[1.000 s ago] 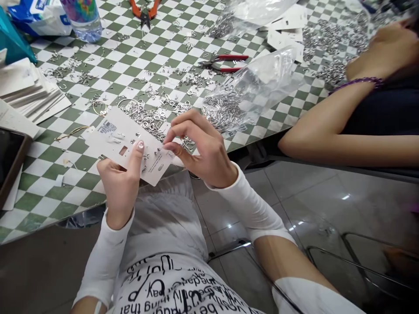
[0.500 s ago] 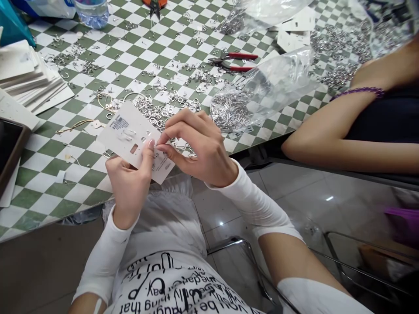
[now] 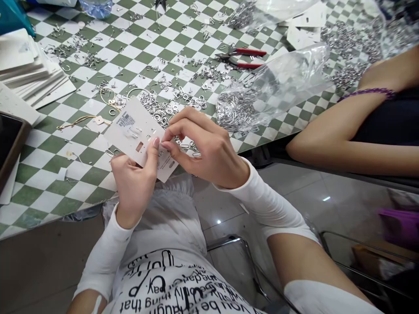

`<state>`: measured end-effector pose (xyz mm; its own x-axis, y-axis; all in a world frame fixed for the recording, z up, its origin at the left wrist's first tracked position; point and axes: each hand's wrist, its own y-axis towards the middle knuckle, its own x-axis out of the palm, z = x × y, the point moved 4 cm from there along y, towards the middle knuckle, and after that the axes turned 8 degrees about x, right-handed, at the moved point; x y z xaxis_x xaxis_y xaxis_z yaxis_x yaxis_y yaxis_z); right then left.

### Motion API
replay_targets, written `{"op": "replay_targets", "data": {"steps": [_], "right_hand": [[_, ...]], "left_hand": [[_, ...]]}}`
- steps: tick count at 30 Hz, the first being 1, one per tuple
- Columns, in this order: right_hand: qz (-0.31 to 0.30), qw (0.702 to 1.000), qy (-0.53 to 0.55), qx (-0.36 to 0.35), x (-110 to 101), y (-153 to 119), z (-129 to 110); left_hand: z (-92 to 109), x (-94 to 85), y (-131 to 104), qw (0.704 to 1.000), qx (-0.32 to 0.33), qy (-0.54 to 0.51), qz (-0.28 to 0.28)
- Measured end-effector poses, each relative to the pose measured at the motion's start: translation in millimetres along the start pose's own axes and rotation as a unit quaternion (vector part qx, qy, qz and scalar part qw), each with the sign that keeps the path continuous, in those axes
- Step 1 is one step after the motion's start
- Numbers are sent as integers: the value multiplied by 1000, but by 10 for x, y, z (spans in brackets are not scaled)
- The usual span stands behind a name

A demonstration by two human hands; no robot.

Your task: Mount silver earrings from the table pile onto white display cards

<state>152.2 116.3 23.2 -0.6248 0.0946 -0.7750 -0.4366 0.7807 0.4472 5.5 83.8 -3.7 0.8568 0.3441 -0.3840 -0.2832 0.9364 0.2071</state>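
My left hand [image 3: 137, 179] grips a white jewelry display card [image 3: 127, 124], thumb on top and fingers beneath. The card has a barcode, printed text, a rectangular slot and small metal pieces poking through it. Over the card's right edge, my right hand [image 3: 204, 148] is closed in a pinch, thumb and index fingertips together against the card beside my left thumb. Whatever lies between those fingertips is too small to make out. Just beyond the card is a pile of silvery rings and links [image 3: 160, 109]. A gold-coloured chain [image 3: 80, 124] lies to its left.
Red-handled pliers [image 3: 242, 58] lie behind a clear plastic bag of metal pieces [image 3: 237, 107]. A stack of white cards [image 3: 29, 69] and a phone [image 3: 11, 144] are at the left. Another person's arm [image 3: 334, 126] rests along the table's right side.
The view has shifted slightly, so the table things sit a little differently in the picture. Both hands keep their hold at the card, with only small finger movement.
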Motion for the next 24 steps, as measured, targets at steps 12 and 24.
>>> {"op": "replay_targets", "data": {"steps": [12, 24], "right_hand": [[-22, 998, 49, 20, 34, 5, -5], [-19, 996, 87, 10, -209, 95, 1]], "left_hand": [[-33, -6, -9, 1000, -2, -15, 9], [-9, -5, 8, 1000, 10, -17, 4]]}}
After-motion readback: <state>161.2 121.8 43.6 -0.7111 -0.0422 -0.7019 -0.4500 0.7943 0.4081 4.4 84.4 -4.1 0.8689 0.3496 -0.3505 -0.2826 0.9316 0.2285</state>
